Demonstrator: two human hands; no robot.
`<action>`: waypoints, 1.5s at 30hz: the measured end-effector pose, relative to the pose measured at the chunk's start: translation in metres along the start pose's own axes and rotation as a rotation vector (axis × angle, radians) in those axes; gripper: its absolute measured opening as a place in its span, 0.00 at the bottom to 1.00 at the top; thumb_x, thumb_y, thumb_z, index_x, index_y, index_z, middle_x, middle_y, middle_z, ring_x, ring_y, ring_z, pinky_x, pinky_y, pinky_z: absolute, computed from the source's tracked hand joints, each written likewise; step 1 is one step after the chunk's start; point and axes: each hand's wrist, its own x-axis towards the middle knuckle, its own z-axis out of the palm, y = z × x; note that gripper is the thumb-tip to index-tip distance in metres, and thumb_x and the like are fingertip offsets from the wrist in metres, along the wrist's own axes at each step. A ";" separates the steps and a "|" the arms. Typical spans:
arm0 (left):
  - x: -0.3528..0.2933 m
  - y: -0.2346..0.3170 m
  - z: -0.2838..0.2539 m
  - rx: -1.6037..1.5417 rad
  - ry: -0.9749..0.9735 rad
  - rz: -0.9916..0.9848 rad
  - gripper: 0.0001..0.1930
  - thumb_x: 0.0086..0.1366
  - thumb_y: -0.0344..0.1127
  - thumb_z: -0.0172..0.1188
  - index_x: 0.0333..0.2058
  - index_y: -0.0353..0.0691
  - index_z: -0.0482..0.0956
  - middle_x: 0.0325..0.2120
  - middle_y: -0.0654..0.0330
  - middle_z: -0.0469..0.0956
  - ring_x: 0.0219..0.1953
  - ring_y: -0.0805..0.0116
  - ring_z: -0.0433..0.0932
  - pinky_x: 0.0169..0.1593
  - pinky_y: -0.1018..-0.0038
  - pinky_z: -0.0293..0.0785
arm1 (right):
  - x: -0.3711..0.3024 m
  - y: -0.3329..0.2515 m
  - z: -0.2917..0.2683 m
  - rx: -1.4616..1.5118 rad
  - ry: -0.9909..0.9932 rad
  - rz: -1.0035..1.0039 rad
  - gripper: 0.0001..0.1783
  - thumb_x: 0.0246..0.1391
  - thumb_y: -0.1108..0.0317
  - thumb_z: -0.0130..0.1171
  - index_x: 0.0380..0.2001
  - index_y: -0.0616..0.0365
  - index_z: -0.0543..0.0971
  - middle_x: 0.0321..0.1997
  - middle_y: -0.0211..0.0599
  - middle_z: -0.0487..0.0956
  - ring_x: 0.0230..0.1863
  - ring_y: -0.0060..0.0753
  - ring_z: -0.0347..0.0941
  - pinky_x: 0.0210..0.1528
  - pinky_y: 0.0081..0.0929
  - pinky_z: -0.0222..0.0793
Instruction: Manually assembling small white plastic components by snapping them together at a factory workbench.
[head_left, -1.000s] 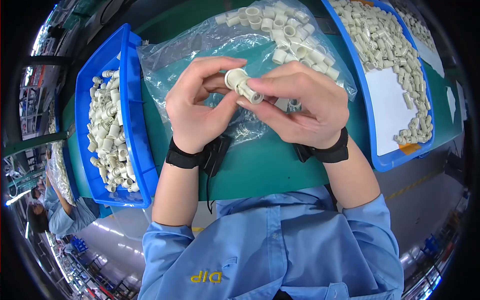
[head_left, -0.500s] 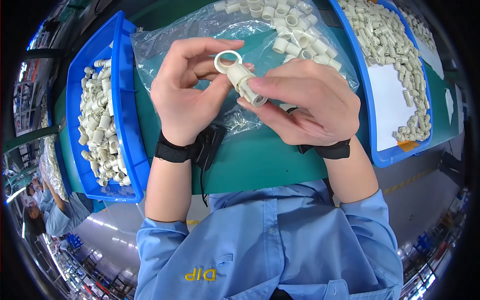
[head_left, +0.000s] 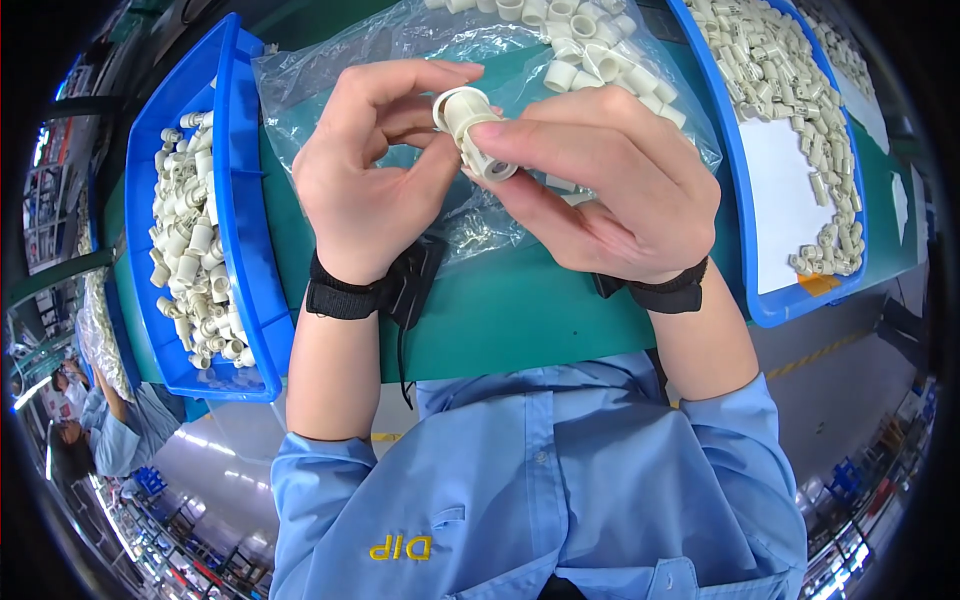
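Observation:
My left hand (head_left: 365, 190) has its fingers curled round a white plastic sleeve (head_left: 440, 104), whose round rim shows between thumb and forefinger. Pinched between the thumb and fingers of my right hand (head_left: 625, 185) is a smaller, stepped white plastic cylinder (head_left: 492, 166) with a hollow near end. Its far end overlaps the mouth of the sleeve; how deep it sits inside, I cannot tell. Both hands are raised over a clear plastic bag (head_left: 480, 235) on the green table (head_left: 520, 320). Each wrist wears a black strap.
Loose white sleeves (head_left: 600, 60) lie at the bag's far right. A blue bin (head_left: 255, 220) at the left holds many white plastic pieces. On the right, a blue tray (head_left: 752, 255) contains many small cylinders and white paper. Another person (head_left: 125, 435) is at the far left.
The stepped cylinder has moved up and left, now covering part of the sleeve's opening, which showed open before. My right hand has come closer to my left.

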 end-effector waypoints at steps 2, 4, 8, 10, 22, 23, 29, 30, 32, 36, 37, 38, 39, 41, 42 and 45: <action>0.000 0.001 0.000 0.018 -0.003 0.018 0.17 0.60 0.22 0.66 0.45 0.28 0.70 0.45 0.43 0.80 0.44 0.64 0.83 0.47 0.74 0.81 | 0.000 -0.001 0.000 -0.004 -0.005 0.007 0.21 0.37 0.84 0.72 0.39 0.63 0.84 0.33 0.39 0.81 0.29 0.29 0.77 0.28 0.20 0.73; 0.001 0.002 0.001 0.020 -0.005 0.010 0.17 0.60 0.22 0.66 0.45 0.28 0.70 0.45 0.43 0.80 0.44 0.64 0.82 0.47 0.74 0.81 | 0.000 -0.001 0.000 -0.011 -0.016 0.021 0.20 0.37 0.85 0.72 0.39 0.63 0.84 0.33 0.40 0.81 0.29 0.29 0.77 0.28 0.20 0.73; -0.001 0.003 0.004 0.034 -0.008 0.006 0.17 0.60 0.21 0.66 0.45 0.27 0.71 0.44 0.43 0.80 0.44 0.64 0.82 0.47 0.74 0.81 | -0.002 0.000 -0.001 -0.015 -0.032 0.067 0.20 0.38 0.84 0.72 0.39 0.63 0.84 0.33 0.40 0.81 0.29 0.28 0.77 0.27 0.18 0.72; -0.001 0.004 0.004 0.042 -0.010 0.006 0.17 0.60 0.21 0.66 0.45 0.27 0.71 0.44 0.43 0.80 0.44 0.64 0.82 0.47 0.73 0.81 | -0.001 -0.001 -0.001 -0.013 -0.027 0.073 0.20 0.38 0.84 0.72 0.39 0.63 0.83 0.33 0.39 0.81 0.29 0.27 0.77 0.27 0.18 0.72; -0.003 0.009 0.009 -0.066 0.015 0.039 0.21 0.54 0.14 0.66 0.47 0.26 0.73 0.44 0.48 0.81 0.44 0.64 0.84 0.45 0.73 0.84 | 0.000 0.002 -0.001 0.123 0.058 0.141 0.18 0.43 0.83 0.71 0.41 0.64 0.82 0.33 0.37 0.81 0.27 0.23 0.75 0.26 0.16 0.69; -0.004 0.009 0.010 -0.084 0.021 0.036 0.21 0.54 0.14 0.67 0.47 0.26 0.73 0.44 0.48 0.81 0.44 0.63 0.84 0.45 0.73 0.84 | -0.001 0.002 -0.001 0.140 0.049 0.138 0.18 0.43 0.83 0.71 0.41 0.64 0.82 0.33 0.37 0.81 0.27 0.23 0.75 0.26 0.16 0.69; -0.002 0.012 0.011 -0.071 0.013 -0.013 0.18 0.54 0.16 0.67 0.45 0.25 0.78 0.43 0.47 0.81 0.41 0.65 0.84 0.42 0.76 0.83 | -0.003 0.009 -0.004 0.184 0.015 0.077 0.19 0.42 0.82 0.72 0.42 0.63 0.82 0.34 0.37 0.80 0.28 0.25 0.76 0.26 0.17 0.69; -0.002 0.012 0.011 -0.072 0.014 -0.009 0.18 0.54 0.16 0.67 0.45 0.25 0.78 0.43 0.47 0.81 0.41 0.65 0.84 0.42 0.76 0.83 | -0.003 0.011 -0.003 0.180 0.033 0.034 0.20 0.42 0.82 0.72 0.42 0.63 0.82 0.35 0.38 0.80 0.28 0.26 0.76 0.26 0.17 0.69; -0.001 0.012 0.008 -0.094 0.017 0.051 0.17 0.54 0.17 0.67 0.44 0.25 0.79 0.42 0.47 0.81 0.40 0.66 0.84 0.40 0.77 0.83 | -0.005 0.014 -0.002 0.172 0.069 -0.055 0.21 0.42 0.82 0.72 0.43 0.63 0.82 0.36 0.39 0.80 0.28 0.27 0.77 0.27 0.18 0.69; 0.000 0.014 0.006 -0.087 0.019 0.120 0.16 0.55 0.17 0.67 0.44 0.26 0.80 0.42 0.46 0.81 0.38 0.66 0.84 0.38 0.78 0.82 | -0.006 0.005 0.000 0.199 0.080 -0.040 0.22 0.41 0.80 0.74 0.43 0.63 0.82 0.36 0.41 0.80 0.29 0.31 0.77 0.28 0.19 0.69; 0.000 0.015 0.007 -0.075 0.018 0.132 0.16 0.55 0.18 0.67 0.44 0.26 0.80 0.42 0.46 0.81 0.38 0.66 0.84 0.37 0.78 0.82 | -0.006 0.006 -0.002 0.193 0.077 -0.047 0.22 0.41 0.80 0.74 0.43 0.63 0.82 0.36 0.41 0.80 0.29 0.31 0.77 0.28 0.19 0.69; -0.001 0.015 0.006 -0.077 0.019 0.138 0.16 0.55 0.18 0.67 0.44 0.26 0.80 0.42 0.46 0.81 0.38 0.66 0.84 0.37 0.78 0.82 | -0.006 0.006 -0.002 0.183 0.071 -0.069 0.21 0.41 0.79 0.74 0.43 0.64 0.82 0.36 0.41 0.79 0.28 0.31 0.77 0.27 0.20 0.69; -0.001 0.015 0.006 -0.072 0.007 0.149 0.16 0.55 0.18 0.67 0.44 0.26 0.80 0.42 0.46 0.81 0.37 0.66 0.84 0.36 0.78 0.82 | -0.007 0.006 -0.002 0.174 0.066 -0.090 0.21 0.41 0.77 0.74 0.43 0.65 0.82 0.36 0.41 0.79 0.28 0.32 0.76 0.27 0.21 0.68; -0.001 0.014 0.006 -0.062 -0.020 0.168 0.16 0.55 0.18 0.66 0.44 0.26 0.80 0.42 0.45 0.81 0.37 0.65 0.84 0.35 0.78 0.83 | -0.006 0.004 -0.004 0.163 0.061 -0.113 0.22 0.41 0.76 0.74 0.42 0.66 0.82 0.36 0.41 0.79 0.27 0.32 0.76 0.26 0.21 0.68; 0.000 0.014 0.006 -0.064 -0.020 0.171 0.16 0.55 0.18 0.66 0.44 0.26 0.80 0.42 0.45 0.81 0.37 0.65 0.84 0.35 0.78 0.83 | -0.005 0.001 -0.006 0.195 0.077 -0.070 0.20 0.41 0.74 0.73 0.41 0.66 0.81 0.35 0.40 0.79 0.26 0.33 0.75 0.26 0.22 0.68; 0.002 0.016 0.007 -0.152 -0.002 0.153 0.15 0.55 0.18 0.66 0.43 0.26 0.80 0.43 0.43 0.80 0.37 0.64 0.84 0.33 0.77 0.83 | -0.005 -0.001 -0.010 0.271 0.110 0.015 0.17 0.43 0.72 0.71 0.37 0.68 0.81 0.32 0.38 0.78 0.24 0.33 0.73 0.25 0.23 0.68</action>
